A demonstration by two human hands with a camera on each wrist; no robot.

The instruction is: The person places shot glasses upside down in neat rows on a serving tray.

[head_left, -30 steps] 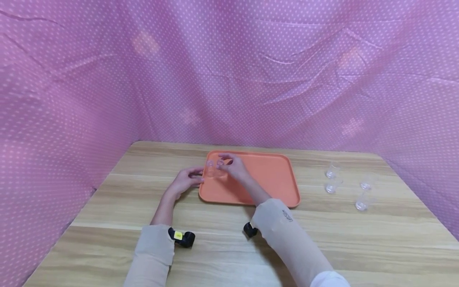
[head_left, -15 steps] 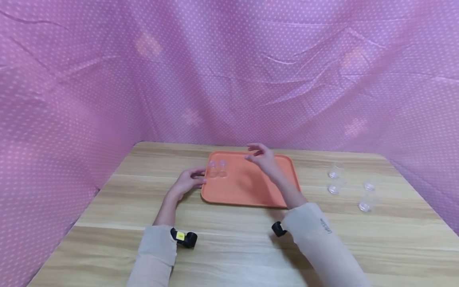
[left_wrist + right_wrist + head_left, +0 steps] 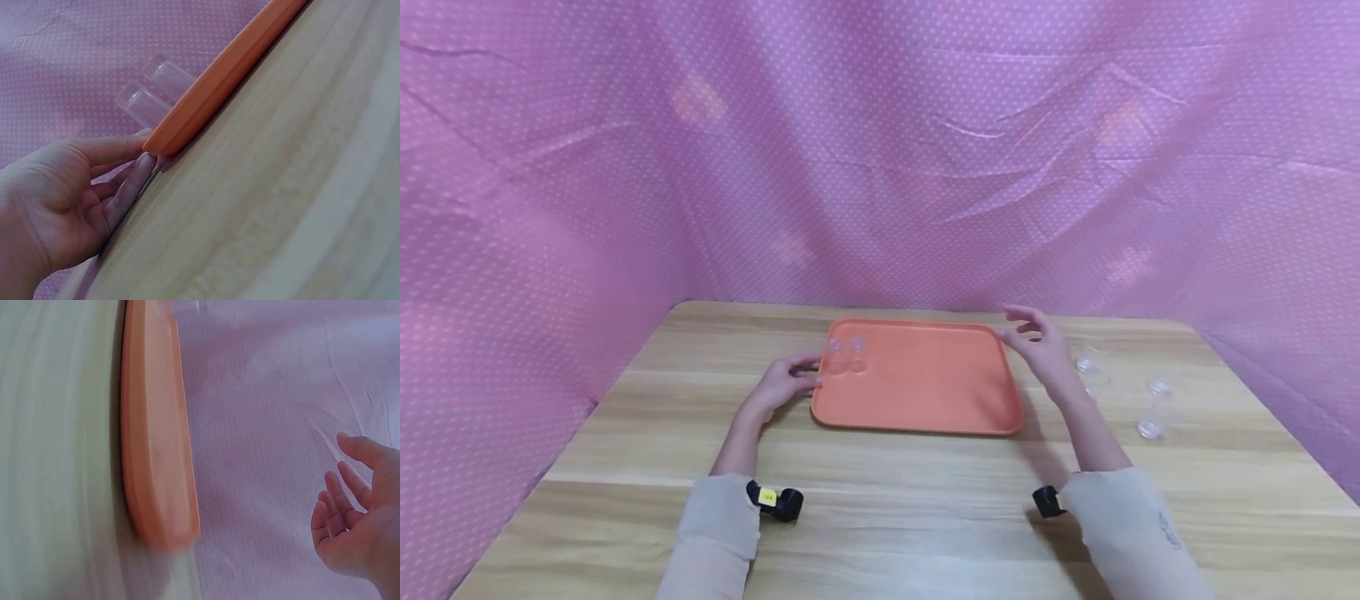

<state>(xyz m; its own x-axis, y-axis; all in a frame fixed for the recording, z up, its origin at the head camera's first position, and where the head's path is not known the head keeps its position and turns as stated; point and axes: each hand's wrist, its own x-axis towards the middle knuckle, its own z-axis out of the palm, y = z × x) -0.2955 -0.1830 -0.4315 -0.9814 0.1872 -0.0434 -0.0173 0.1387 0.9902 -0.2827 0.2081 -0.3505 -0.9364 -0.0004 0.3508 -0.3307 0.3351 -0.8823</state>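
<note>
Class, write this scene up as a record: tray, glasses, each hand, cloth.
Tray: orange, on a wooden table
Glasses on tray: two, clear, at its left end
Glasses beside tray: four, clear, on the table, right of it
Left hand: touches the tray's left edge
Right hand: empty, clear of the tray
Cloth: pink, dotted, behind the table

The left arm (image 3: 709,537) is slanting up from the lower left of the frame, the left grip (image 3: 778,385) pinching with its fingertips (image 3: 146,162). The right arm (image 3: 1131,525) is leaning up from the lower right, the right grip (image 3: 1041,348) hovering, fingers (image 3: 338,495) loosely bent.
</note>
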